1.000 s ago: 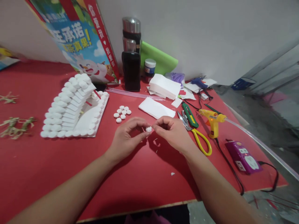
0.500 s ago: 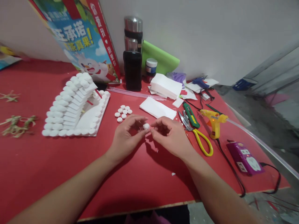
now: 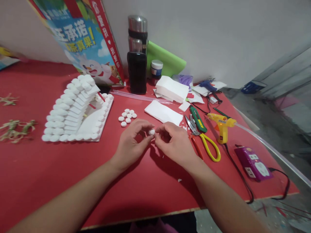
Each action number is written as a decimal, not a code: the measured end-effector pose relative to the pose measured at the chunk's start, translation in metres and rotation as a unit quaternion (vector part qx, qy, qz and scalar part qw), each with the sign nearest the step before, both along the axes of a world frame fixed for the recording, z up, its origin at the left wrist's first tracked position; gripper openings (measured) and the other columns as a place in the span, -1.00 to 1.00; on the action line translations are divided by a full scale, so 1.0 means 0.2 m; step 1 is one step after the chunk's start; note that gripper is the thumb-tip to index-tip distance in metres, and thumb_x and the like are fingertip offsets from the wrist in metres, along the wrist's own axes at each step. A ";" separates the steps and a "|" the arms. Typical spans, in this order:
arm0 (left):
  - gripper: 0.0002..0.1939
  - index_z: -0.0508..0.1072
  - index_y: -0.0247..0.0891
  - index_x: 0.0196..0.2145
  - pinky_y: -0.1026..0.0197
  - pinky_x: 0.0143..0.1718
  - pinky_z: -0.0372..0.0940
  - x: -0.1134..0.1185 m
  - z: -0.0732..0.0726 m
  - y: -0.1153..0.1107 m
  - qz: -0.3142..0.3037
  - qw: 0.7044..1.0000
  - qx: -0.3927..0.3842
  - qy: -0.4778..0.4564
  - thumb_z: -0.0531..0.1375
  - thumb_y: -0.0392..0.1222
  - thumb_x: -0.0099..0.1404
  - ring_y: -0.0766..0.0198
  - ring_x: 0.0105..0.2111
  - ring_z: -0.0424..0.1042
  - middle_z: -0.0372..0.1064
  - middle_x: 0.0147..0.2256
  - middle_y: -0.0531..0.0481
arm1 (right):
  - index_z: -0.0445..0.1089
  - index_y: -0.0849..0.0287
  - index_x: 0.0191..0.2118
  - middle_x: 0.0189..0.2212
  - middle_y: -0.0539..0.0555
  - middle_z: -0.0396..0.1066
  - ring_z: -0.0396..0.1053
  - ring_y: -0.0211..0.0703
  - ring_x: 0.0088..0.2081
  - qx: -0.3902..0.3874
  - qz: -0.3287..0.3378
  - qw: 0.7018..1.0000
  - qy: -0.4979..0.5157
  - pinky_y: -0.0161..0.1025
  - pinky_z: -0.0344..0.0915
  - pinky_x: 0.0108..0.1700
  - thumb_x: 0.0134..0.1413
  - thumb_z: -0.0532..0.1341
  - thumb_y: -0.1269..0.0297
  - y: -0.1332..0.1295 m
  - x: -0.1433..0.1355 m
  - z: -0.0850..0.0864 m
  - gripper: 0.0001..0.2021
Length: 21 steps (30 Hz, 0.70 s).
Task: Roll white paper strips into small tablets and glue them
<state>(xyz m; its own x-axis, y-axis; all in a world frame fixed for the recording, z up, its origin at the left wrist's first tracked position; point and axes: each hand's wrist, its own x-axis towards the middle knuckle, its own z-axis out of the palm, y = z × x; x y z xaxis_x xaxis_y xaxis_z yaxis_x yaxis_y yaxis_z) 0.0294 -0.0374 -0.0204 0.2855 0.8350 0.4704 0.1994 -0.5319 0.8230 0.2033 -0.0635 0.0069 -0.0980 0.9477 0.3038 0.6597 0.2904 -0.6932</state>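
Observation:
A small white rounded piece (image 3: pixel 152 132) is pinched between the thumb and fingertips of my left hand (image 3: pixel 132 140), just above the red table. My right hand (image 3: pixel 173 140) is closed in a pinch at the right edge of the same piece, its fingertips meeting those of the left. Behind my left hand lie several similar white round pieces (image 3: pixel 127 116) in a loose group. Farther left stands a white model (image 3: pixel 81 113) with curved steps, edged with rows of these rounded pieces. Folded white paper (image 3: pixel 163 111) lies just beyond my hands.
To the right are yellow-handled scissors (image 3: pixel 210 149), a green utility knife (image 3: pixel 198 119), a yellow glue gun (image 3: pixel 222 126) and a purple power box (image 3: pixel 254 163). Behind stand a black phone (image 3: pixel 137 72), a thermos (image 3: pixel 137 26) and a jar (image 3: pixel 156 68). Straw figures (image 3: pixel 17 129) lie far left.
The white piece appears slightly turned between my fingertips. Both hands stay almost in place, and the whole view has shifted a little.

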 end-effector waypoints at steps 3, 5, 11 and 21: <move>-0.81 0.50 -0.22 -0.09 0.20 -0.22 0.39 0.00 0.00 0.00 0.007 1.000 0.006 0.011 0.29 -0.33 0.34 0.27 -0.27 0.44 0.43 -0.18 -0.03 | 0.44 0.16 -0.30 -0.39 0.05 0.49 0.39 -0.17 -0.37 0.011 0.000 1.000 -0.023 -0.23 0.24 -0.30 0.13 0.23 0.39 0.00 0.00 -0.01 -0.96; -0.81 0.50 -0.21 -0.08 0.20 -0.24 0.38 0.00 0.00 0.00 0.013 1.000 0.012 0.016 0.29 -0.33 0.34 0.28 -0.29 0.43 0.43 -0.19 -0.02 | 0.42 0.15 -0.32 -0.39 0.05 0.49 0.39 -0.16 -0.36 0.016 0.000 0.999 -0.031 -0.23 0.23 -0.29 0.13 0.22 0.39 0.00 0.00 -0.01 -0.96; -0.91 0.52 -0.20 -0.17 0.16 -0.19 0.39 0.01 0.01 0.00 -0.005 1.000 0.009 0.007 0.29 -0.31 0.36 0.22 -0.21 0.43 0.43 -0.20 -0.05 | 0.38 0.14 -0.38 -0.43 0.03 0.48 0.38 -0.18 -0.39 0.031 -0.005 0.999 -0.017 -0.25 0.22 -0.30 0.14 0.21 0.40 0.00 0.00 -0.02 -0.92; -0.87 0.53 -0.23 -0.21 0.14 -0.14 0.43 0.03 -0.01 -0.01 0.002 0.982 -0.159 -0.103 0.35 -0.22 0.27 0.22 -0.22 0.49 0.45 -0.21 -0.05 | 0.32 0.11 -0.43 -0.46 0.00 0.45 0.35 -0.21 -0.41 0.007 0.000 1.000 -0.003 -0.27 0.21 -0.33 0.13 0.20 0.39 0.00 0.00 0.00 -0.88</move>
<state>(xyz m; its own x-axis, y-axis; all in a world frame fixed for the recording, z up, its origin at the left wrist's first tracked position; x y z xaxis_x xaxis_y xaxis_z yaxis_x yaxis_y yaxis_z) 0.0357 -0.0399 -0.0222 0.2076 0.9499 0.2338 0.0133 -0.2417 0.9702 0.2030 -0.0634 0.0063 -0.0997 0.9436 0.3157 0.6644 0.2993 -0.6849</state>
